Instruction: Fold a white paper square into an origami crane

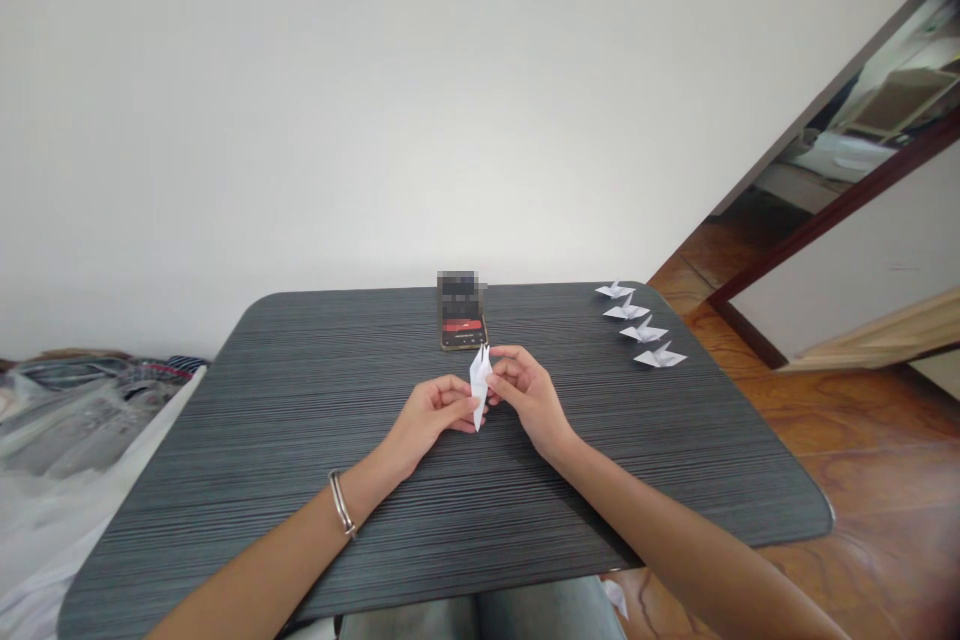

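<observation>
A narrow folded piece of white paper (480, 385), pointed at its lower end and split into two points at the top, is held upright over the middle of the table. My left hand (442, 407) pinches its lower left side between thumb and fingers. On the other side, my right hand (525, 390) grips its right edge, with the index finger near the top points. Some fingertips of both hands are hidden behind the paper. Just beyond the paper, a phone (462, 315) stands propped with its screen facing me.
Several white paper cranes (660, 356) stand in a row at the table's right side. The dark wood-grain table (300, 370) has rounded corners and backs onto a white wall (450, 100). Bagged cloth (90, 420) lies at the left, and wooden floor (885, 480) shows at the right.
</observation>
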Demonstrator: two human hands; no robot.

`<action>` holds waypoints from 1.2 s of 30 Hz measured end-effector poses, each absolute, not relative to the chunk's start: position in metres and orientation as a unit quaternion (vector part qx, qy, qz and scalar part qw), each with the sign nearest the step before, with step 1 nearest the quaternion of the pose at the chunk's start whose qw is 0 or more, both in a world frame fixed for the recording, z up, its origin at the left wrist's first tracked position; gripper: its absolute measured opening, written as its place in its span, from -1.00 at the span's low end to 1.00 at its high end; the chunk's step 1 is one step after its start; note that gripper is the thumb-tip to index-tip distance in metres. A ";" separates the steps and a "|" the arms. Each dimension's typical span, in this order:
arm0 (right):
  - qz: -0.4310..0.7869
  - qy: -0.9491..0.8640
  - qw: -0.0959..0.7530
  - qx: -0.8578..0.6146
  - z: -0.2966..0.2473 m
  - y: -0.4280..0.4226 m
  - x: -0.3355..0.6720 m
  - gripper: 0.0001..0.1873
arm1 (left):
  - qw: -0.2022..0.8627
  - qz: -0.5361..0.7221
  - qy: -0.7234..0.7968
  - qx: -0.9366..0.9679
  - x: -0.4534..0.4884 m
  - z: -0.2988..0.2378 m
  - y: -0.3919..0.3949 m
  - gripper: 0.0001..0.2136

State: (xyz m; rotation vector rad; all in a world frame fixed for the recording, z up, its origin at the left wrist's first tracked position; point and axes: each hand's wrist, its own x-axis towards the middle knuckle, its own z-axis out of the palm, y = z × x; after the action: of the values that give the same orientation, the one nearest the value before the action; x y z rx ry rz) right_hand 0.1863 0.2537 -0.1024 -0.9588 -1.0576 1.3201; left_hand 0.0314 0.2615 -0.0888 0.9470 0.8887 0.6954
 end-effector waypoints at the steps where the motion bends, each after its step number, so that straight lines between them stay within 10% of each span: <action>1: 0.562 -0.453 0.558 -0.409 -0.103 0.253 0.186 -0.70 | 0.744 0.312 0.405 0.431 0.032 -0.089 0.261 -0.75; 23: 0.577 -0.452 0.536 -0.420 -0.100 0.254 0.188 -0.81 | 0.513 0.392 0.458 0.611 0.024 -0.086 0.258 -0.85; 30: 0.582 -0.477 0.511 -0.416 -0.096 0.249 0.187 -0.51 | 0.318 0.448 0.454 0.701 0.013 -0.089 0.265 -0.87; 36: 0.571 -0.498 0.512 -0.405 -0.099 0.251 0.187 -0.79 | 0.269 0.456 0.409 0.743 0.010 -0.087 0.263 -0.83</action>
State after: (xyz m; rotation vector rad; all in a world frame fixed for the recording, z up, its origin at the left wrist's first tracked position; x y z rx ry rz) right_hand 0.1874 0.2513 -0.0990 -0.9741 -1.1990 1.3739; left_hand 0.0101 0.2628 -0.0865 2.0042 1.1014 1.2294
